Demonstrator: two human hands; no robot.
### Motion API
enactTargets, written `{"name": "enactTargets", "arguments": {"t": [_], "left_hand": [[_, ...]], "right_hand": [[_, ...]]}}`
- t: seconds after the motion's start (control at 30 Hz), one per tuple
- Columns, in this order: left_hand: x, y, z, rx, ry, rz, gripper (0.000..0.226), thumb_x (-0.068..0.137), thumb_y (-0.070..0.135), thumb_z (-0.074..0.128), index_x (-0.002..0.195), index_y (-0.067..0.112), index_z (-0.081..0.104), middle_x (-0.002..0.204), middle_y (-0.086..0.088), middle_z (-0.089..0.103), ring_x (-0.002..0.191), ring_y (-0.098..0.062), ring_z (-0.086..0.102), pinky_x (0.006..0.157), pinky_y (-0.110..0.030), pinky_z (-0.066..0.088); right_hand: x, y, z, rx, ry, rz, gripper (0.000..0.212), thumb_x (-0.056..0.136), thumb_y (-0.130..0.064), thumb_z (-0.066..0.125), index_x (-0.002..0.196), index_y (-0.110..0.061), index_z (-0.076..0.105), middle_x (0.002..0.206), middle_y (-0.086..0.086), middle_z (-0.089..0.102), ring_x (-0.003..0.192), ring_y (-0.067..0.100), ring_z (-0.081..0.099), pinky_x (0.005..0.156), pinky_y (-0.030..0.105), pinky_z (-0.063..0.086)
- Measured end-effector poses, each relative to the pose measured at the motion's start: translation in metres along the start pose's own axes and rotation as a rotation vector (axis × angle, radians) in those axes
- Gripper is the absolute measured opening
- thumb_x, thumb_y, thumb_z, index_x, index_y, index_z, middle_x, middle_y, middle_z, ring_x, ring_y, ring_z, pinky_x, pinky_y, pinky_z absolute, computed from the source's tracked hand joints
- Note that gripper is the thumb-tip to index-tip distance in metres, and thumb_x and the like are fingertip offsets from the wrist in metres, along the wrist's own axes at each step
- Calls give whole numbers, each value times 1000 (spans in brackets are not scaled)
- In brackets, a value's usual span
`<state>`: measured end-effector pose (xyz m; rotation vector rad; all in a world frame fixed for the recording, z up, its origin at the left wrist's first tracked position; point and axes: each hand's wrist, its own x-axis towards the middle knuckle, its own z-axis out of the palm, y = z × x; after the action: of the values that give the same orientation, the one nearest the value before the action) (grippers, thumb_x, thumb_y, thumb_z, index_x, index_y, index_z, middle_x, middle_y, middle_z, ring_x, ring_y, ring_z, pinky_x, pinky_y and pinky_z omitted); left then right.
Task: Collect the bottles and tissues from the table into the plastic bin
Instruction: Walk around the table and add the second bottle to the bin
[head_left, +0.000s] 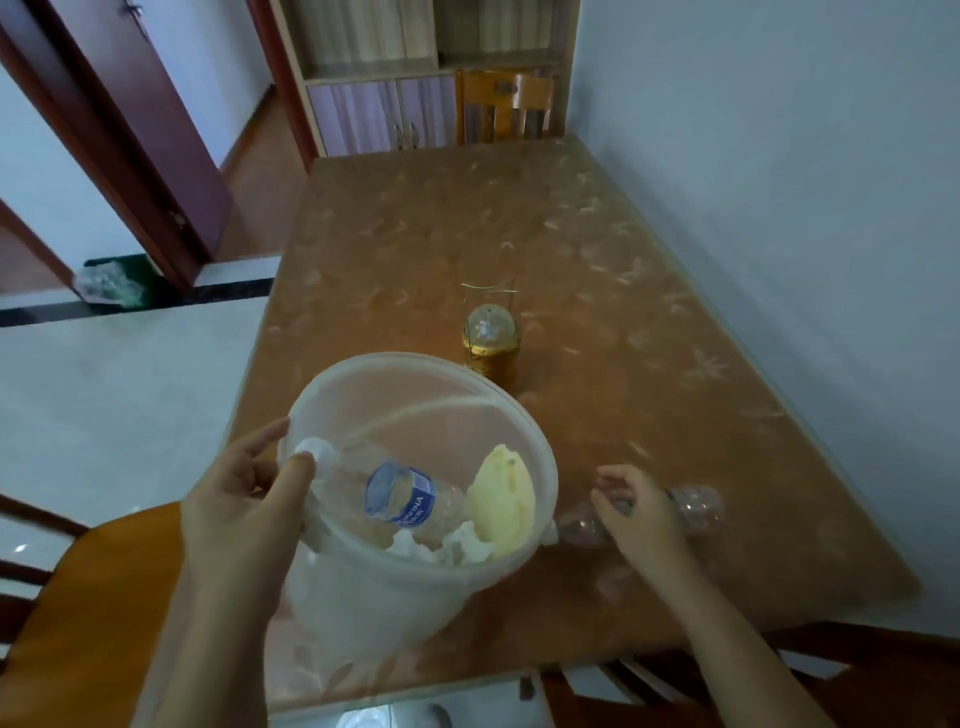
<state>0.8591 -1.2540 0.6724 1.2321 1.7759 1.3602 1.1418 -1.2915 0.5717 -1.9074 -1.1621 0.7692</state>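
On the brown counter (623, 249), close to its near edge, was the plastic bin (524, 421). My left grip (244, 499) held the bin by its rim, with the thumb on top and the fingers on the outside wall. Inside the bin lay a bottle with a blue label (400, 499), a yellow lump (501, 506) and some white tissues (457, 545). My right grip (641, 514) was closed around a clear bottle (698, 506), which lay on its side on the counter, just beside the bin. Behind the bin stood a small gold lamp (491, 340) with a clear round top. An orange chair (78, 597) was at my left.
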Motion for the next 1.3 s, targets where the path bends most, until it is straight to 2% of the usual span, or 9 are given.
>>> {"name": "enactTargets", "arguments": {"t": [0.1,0.2,0.3,0.37,0.47,0.73,0.87,1.1,1.3], "left_hand": [[-5,0,-6,23,15,19,30,82,17,62,110,25,63,72,-14,63,63,-28,62,52,-30,52],[-8,-1,-11,33,21,20,30,82,16,63,111,23,63,74,-20,62,65,-35,61,59,-39,56],[-9,0,-15,25,33,32,28,81,16,63,106,28,62,73,-18,62,68,-36,62,60,-39,57],[-8,0,-19,18,38,31,26,81,17,64,104,30,62,72,-17,62,67,-34,61,61,-38,56],[-4,-1,-21,6,37,26,27,81,17,64,106,28,64,73,-19,61,65,-32,60,61,-39,56],[11,1,-16,7,16,44,26,80,17,64,100,34,62,73,-22,61,70,-39,62,64,-43,58],[23,1,-5,10,-20,54,29,81,18,64,107,30,63,74,-17,62,70,-36,63,57,-35,56],[39,7,23,13,-115,108,26,80,23,65,103,35,64,70,-13,63,64,-29,61,53,-32,54],[45,13,42,-11,-231,138,26,77,25,66,83,50,62,73,-17,65,66,-34,62,59,-42,58]], "right_hand": [[11,22,8,-257,-74,-66,33,81,-17,62,114,-19,56,108,-5,48,107,15,46,83,24,36],[20,38,21,-456,-177,-118,48,78,-23,65,123,-22,49,123,0,47,116,18,38,96,33,34],[28,50,33,-731,-242,-157,51,81,-37,59,129,-26,43,137,2,39,131,24,27,111,51,15],[29,58,39,-933,-266,-176,52,84,-39,54,132,-28,38,149,5,26,140,30,11,110,59,0],[29,70,46,-1040,-269,-190,57,85,-33,53,137,-29,31,153,5,19,142,32,4,109,62,-2],[40,71,43,-926,-154,-162,55,79,-35,61,130,-32,40,130,0,45,127,21,35,112,53,9],[47,58,28,-736,-33,-128,57,74,-32,70,126,-28,48,125,5,50,124,26,39,111,53,19],[45,21,-13,-285,291,-44,59,70,-25,76,124,-20,52,118,9,54,107,28,51,82,43,48],[41,-18,-38,-62,499,-85,60,71,-28,74,125,-20,49,121,5,54,102,15,48,80,33,40]]}}
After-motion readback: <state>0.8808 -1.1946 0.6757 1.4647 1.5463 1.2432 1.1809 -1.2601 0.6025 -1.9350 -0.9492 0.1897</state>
